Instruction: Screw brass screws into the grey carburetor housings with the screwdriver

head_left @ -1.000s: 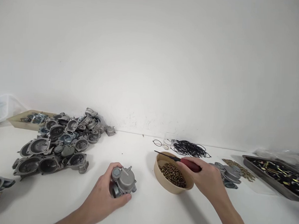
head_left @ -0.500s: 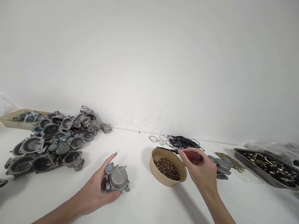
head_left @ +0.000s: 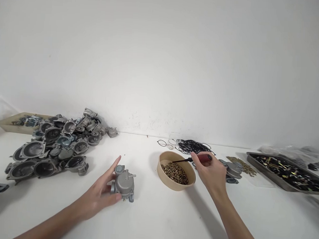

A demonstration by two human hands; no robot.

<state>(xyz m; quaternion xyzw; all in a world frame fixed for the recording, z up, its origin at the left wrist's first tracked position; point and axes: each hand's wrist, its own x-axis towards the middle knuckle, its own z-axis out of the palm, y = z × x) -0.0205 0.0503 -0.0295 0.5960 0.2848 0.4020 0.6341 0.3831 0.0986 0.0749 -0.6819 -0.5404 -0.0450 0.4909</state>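
My left hand is around the left side of a grey metal carburetor, the thumb on its near edge and the index finger stretched out past it. The carburetor rests on the white table with its rounded bowl cover upward. In my right hand is a screwdriver with a red handle and black shaft. Its shaft slants down to the left into a tan round bowl, and the tip is at the small brass-coloured screws inside. Whether a screw clings to the tip I cannot tell.
Carburetor bodies are heaped at the left, beside a yellowish tray of parts. Black rubber rings lie behind the bowl. Right of it are another carburetor, brass pieces and a dark metal tray of small parts.
The screwdriver has tilted from nearly level above the bowl to tip-down among the screws. The carburetor under my left hand has turned slightly. The whole view has shifted a little.
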